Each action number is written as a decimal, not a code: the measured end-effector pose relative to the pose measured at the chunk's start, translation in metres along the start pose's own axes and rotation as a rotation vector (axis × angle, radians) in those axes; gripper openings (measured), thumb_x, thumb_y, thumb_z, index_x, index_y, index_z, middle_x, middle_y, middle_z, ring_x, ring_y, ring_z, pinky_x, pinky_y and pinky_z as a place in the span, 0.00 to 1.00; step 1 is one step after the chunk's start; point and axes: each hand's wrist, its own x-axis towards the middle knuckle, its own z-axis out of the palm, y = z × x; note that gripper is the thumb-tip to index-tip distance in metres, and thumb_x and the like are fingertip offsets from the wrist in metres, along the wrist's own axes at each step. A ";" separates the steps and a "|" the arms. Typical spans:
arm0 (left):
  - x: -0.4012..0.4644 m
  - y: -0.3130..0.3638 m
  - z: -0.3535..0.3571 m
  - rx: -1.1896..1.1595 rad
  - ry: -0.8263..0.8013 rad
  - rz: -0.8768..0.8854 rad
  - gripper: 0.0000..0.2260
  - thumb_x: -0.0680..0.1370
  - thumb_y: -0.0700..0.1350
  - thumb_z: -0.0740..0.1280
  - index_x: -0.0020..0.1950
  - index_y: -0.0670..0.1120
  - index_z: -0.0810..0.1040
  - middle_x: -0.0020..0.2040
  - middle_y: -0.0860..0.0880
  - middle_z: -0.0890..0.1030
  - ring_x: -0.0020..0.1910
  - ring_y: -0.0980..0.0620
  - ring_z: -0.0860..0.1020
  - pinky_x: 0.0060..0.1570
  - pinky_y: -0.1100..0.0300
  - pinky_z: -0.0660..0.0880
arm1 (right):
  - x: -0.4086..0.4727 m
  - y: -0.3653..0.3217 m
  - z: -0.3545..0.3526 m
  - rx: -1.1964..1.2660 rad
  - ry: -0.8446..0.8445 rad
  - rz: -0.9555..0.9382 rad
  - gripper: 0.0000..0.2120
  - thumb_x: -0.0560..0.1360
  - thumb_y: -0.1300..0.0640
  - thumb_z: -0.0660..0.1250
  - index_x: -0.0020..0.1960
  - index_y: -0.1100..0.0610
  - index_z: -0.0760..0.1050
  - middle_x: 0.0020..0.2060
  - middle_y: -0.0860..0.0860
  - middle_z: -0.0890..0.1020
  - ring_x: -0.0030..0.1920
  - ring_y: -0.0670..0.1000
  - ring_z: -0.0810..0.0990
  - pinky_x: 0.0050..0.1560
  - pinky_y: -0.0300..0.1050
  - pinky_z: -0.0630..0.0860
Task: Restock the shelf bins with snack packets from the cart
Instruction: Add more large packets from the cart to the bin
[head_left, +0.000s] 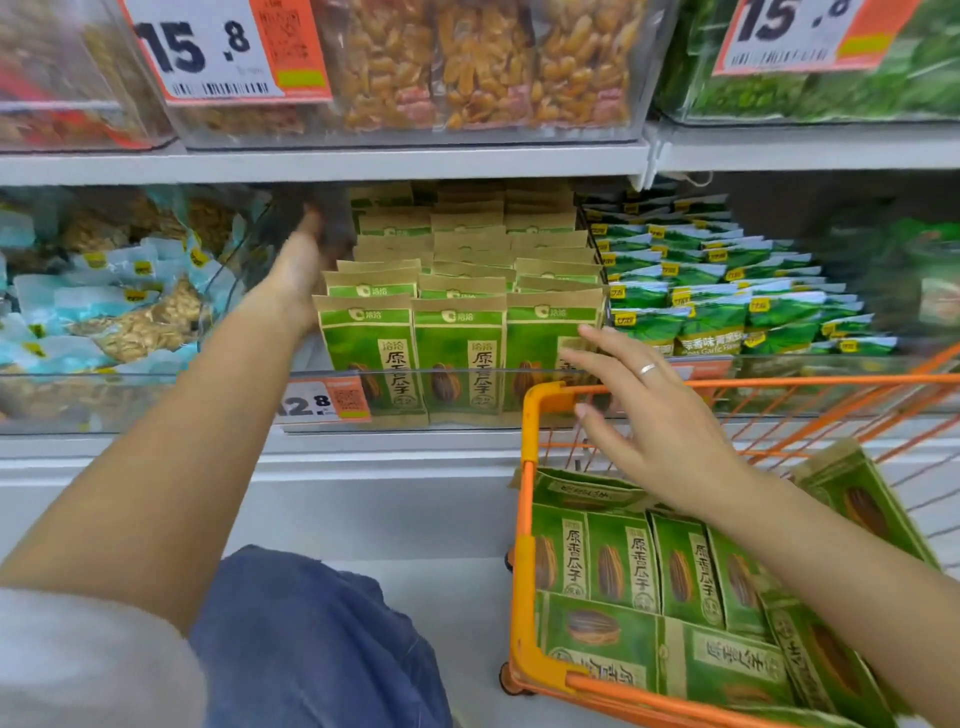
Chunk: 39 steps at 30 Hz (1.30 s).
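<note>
A head-worn camera looks down at a shop shelf and an orange cart. The middle shelf bin (613, 364), a clear-fronted container, holds upright green and tan sunflower seed packets (460, 353) in three tidy rows running front to back. An orange price tag (324, 402) is on its front left.

The left hand (301, 265) reaches deep into the left side of this bin, beside the packet rows. Its fingers blur into the shadow under the shelf above, so whether it holds anything cannot be told. The right hand (644, 410) hovers over the front corner of the cart (530, 519), near the bin's front right packet, fingers spread and straight, holding nothing. A ring (647, 369) is on one finger. The two hands are well apart.

The cart, to the right, holds more of the same seed packets (649, 566), some standing in a row, others lying flat or tilted.

Neighbouring bins: to the left, pale blue packets (104, 306) of a tan snack lie jumbled; to the right, green and white packets (727, 291) are stacked in rows. On the upper shelf, a clear bin holds bags of golden snacks (483, 67), with large price labels (223, 47) in front.

A blue trouser leg (311, 649) shows at the bottom.
</note>
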 end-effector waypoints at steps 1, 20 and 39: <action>-0.008 0.002 -0.003 0.067 0.040 0.060 0.17 0.83 0.57 0.54 0.49 0.47 0.77 0.33 0.51 0.84 0.31 0.55 0.83 0.32 0.61 0.76 | -0.005 0.005 -0.011 0.019 0.005 -0.018 0.19 0.78 0.49 0.56 0.65 0.52 0.74 0.65 0.49 0.75 0.65 0.50 0.71 0.59 0.45 0.71; -0.119 -0.154 0.102 1.166 -0.571 0.690 0.20 0.74 0.62 0.51 0.53 0.59 0.79 0.56 0.65 0.74 0.59 0.65 0.68 0.61 0.58 0.67 | -0.120 0.097 -0.023 -0.390 -1.211 0.670 0.15 0.78 0.49 0.62 0.36 0.55 0.69 0.32 0.48 0.74 0.35 0.49 0.77 0.37 0.42 0.73; -0.131 -0.144 0.107 0.809 -0.682 0.402 0.22 0.69 0.65 0.65 0.59 0.59 0.77 0.53 0.61 0.82 0.53 0.65 0.79 0.54 0.59 0.76 | -0.032 0.037 -0.092 0.719 -0.274 0.510 0.06 0.73 0.66 0.70 0.40 0.57 0.79 0.25 0.43 0.79 0.26 0.41 0.73 0.28 0.34 0.72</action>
